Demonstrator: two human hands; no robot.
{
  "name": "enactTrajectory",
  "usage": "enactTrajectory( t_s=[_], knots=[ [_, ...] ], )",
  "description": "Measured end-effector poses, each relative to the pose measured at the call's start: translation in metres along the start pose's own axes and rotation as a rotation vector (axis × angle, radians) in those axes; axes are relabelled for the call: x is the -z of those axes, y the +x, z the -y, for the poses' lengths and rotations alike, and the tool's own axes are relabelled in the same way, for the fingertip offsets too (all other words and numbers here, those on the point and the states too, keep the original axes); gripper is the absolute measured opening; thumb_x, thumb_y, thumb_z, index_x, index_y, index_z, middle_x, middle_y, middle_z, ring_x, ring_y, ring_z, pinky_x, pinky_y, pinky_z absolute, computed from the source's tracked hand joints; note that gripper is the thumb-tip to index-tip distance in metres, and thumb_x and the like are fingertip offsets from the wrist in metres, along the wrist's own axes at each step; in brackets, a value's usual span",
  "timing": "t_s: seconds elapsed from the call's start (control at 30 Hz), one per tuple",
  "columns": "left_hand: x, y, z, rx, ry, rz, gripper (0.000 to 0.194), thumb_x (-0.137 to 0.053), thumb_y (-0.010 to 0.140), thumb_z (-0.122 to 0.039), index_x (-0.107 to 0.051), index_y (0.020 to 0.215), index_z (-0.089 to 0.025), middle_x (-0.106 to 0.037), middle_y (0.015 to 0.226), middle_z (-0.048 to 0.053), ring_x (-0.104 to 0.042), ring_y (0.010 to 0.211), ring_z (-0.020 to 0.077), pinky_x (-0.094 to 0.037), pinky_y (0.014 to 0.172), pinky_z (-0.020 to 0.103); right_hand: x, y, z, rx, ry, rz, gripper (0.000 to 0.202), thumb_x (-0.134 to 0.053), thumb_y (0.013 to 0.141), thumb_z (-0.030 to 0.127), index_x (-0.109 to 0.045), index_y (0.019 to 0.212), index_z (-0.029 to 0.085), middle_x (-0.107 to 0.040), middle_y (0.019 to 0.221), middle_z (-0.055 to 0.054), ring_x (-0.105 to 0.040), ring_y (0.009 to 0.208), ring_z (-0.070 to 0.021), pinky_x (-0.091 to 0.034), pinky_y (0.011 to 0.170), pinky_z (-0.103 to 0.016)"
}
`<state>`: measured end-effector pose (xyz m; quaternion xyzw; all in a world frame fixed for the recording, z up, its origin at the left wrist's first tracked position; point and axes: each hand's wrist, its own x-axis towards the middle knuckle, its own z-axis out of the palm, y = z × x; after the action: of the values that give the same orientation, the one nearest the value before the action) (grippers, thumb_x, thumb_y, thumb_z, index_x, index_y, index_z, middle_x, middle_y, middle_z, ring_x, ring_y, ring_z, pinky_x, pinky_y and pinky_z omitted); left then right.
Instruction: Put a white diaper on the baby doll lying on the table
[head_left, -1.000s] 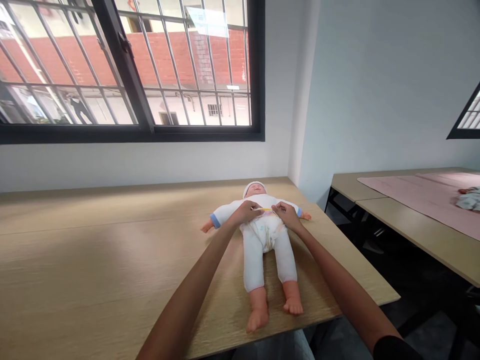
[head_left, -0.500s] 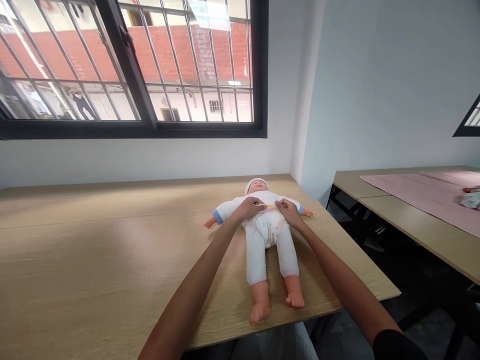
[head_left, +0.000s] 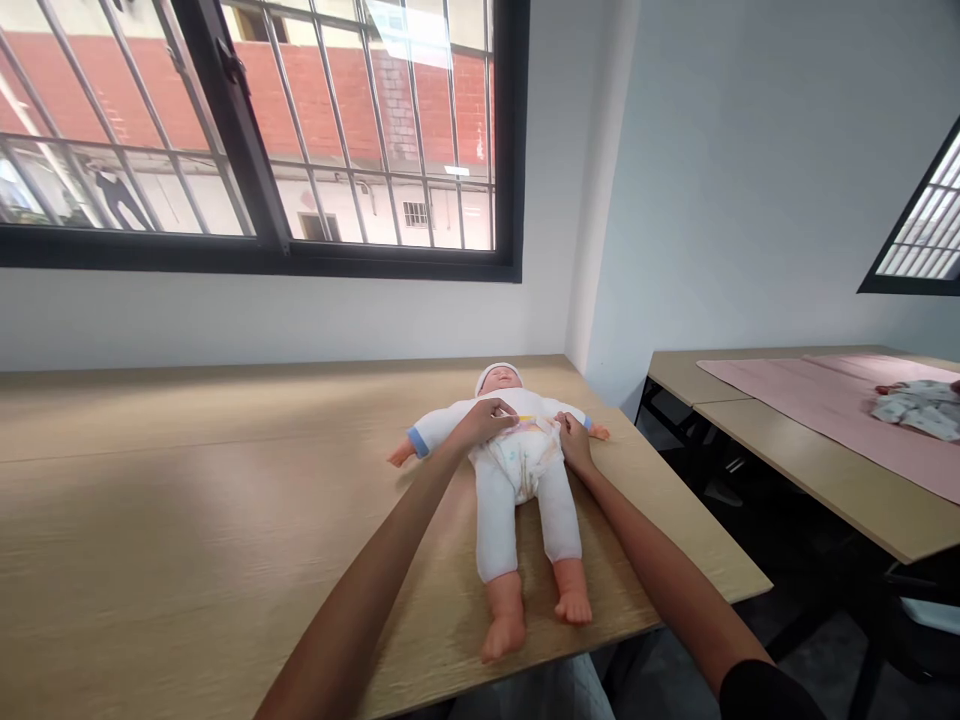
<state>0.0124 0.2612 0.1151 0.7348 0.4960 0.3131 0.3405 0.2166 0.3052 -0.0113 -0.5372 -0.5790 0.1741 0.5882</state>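
A baby doll (head_left: pixel 495 510) in white clothes and a white cap lies on its back on the wooden table (head_left: pixel 225 540), feet towards me. Around its hips is a white diaper (head_left: pixel 527 462) with a coloured print and a yellow strip at the waist. My left hand (head_left: pixel 486 420) pinches the diaper's waist edge on the left, over the doll's belly. At the right side of the waist, my right hand (head_left: pixel 574 440) has its fingers closed on the diaper's edge. The fingers partly hide the edges they grip.
To the right, past a gap, stands another table (head_left: pixel 810 450) with a pink mat (head_left: pixel 832 400) and a bundle of patterned white cloth (head_left: pixel 919 407). A wall and a barred window (head_left: pixel 375 130) lie behind the doll's table.
My right hand has moved from the front of the waist outward and down to the diaper's right side. My left hand stays at the waist edge. The view has turned slightly right.
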Motion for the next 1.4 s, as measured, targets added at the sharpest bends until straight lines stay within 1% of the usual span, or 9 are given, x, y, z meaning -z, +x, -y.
enactTrajectory(
  t_s=[0.13,0.23,0.37,0.5,0.63,0.9,1.13,1.3,1.4],
  knots=[
    [0.001,0.0,0.001,-0.003,0.007,0.017,0.025,-0.062,0.066,-0.038,-0.064,0.078,-0.015,-0.056,0.066,-0.001,-0.049,0.057,0.0102,-0.035,0.053,0.021,-0.001,-0.001,-0.002,0.015,0.004,0.045,0.033,-0.041,0.083,0.043,-0.04,0.058,0.022,-0.052,0.055,0.001,-0.047,0.059,-0.0171,-0.038,0.061,-0.028],
    [0.002,0.001,0.003,-0.007,0.008,0.02,0.024,-0.062,0.066,-0.037,-0.064,0.078,-0.016,-0.057,0.066,-0.001,-0.049,0.057,0.01,-0.034,0.051,0.021,-0.001,0.0,-0.005,0.019,0.026,0.072,0.029,-0.044,0.081,0.04,-0.044,0.059,0.021,-0.058,0.06,-0.001,-0.051,0.062,-0.0178,-0.041,0.063,-0.029],
    [0.002,0.004,0.007,-0.024,-0.002,0.024,0.024,-0.063,0.066,-0.038,-0.064,0.077,-0.016,-0.058,0.065,-0.001,-0.05,0.058,0.0111,-0.035,0.049,0.021,-0.001,0.001,-0.009,0.012,0.071,0.118,0.014,-0.051,0.074,0.033,-0.056,0.075,0.019,-0.068,0.077,-0.005,-0.061,0.071,-0.0198,-0.047,0.067,-0.03],
    [0.0,0.011,0.014,-0.03,-0.033,0.016,0.031,-0.069,0.063,-0.044,-0.063,0.077,-0.017,-0.056,0.061,-0.001,-0.052,0.057,0.0124,-0.037,0.049,0.022,0.001,0.0,-0.01,-0.002,0.096,0.134,0.026,-0.055,0.07,0.028,-0.056,0.094,0.018,-0.069,0.08,-0.006,-0.065,0.071,-0.0201,-0.049,0.063,-0.029],
    [-0.003,0.017,0.022,-0.029,-0.061,0.01,0.035,-0.072,0.061,-0.048,-0.062,0.076,-0.018,-0.052,0.054,-0.002,-0.051,0.055,0.0129,-0.039,0.05,0.023,0.003,-0.002,-0.008,0.023,0.112,0.184,0.032,-0.053,0.068,0.022,-0.057,0.1,0.02,-0.069,0.076,-0.002,-0.065,0.068,-0.0187,-0.05,0.063,-0.028],
    [-0.002,0.019,0.029,-0.048,-0.076,0.026,0.033,-0.071,0.062,-0.048,-0.061,0.075,-0.019,-0.049,0.05,-0.003,-0.049,0.055,0.0131,-0.04,0.051,0.023,0.001,0.001,-0.011,0.062,0.11,0.213,0.029,-0.054,0.07,0.025,-0.061,0.098,0.02,-0.071,0.084,-0.004,-0.066,0.075,-0.0204,-0.052,0.07,-0.032],
    [-0.001,0.016,0.023,-0.041,-0.043,0.057,0.037,-0.07,0.067,-0.051,-0.062,0.076,-0.016,-0.053,0.054,-0.002,-0.053,0.059,0.0137,-0.04,0.052,0.023,0.0,0.0,-0.008,0.094,0.072,0.223,0.024,-0.052,0.069,0.022,-0.066,0.089,0.019,-0.072,0.088,-0.004,-0.064,0.075,-0.0201,-0.05,0.068,-0.029],
    [0.001,0.012,0.017,-0.023,-0.022,0.055,0.034,-0.061,0.081,-0.048,-0.061,0.083,-0.014,-0.057,0.066,-0.002,-0.051,0.056,0.0089,-0.043,0.053,0.023,0.004,-0.002,-0.001,0.106,-0.016,0.19,0.013,-0.05,0.069,0.021,-0.062,0.074,0.019,-0.067,0.071,-0.001,-0.057,0.064,-0.0176,-0.042,0.058,-0.025],
    [0.002,0.012,0.016,-0.006,-0.023,0.045,0.033,-0.067,0.074,-0.048,-0.062,0.08,-0.016,-0.056,0.062,-0.002,-0.052,0.056,0.0107,-0.04,0.049,0.023,0.006,-0.003,0.003,0.116,-0.08,0.17,0.012,-0.046,0.07,0.018,-0.056,0.063,0.019,-0.058,0.058,0.0,-0.046,0.056,-0.0156,-0.034,0.054,-0.026]
  ],
)
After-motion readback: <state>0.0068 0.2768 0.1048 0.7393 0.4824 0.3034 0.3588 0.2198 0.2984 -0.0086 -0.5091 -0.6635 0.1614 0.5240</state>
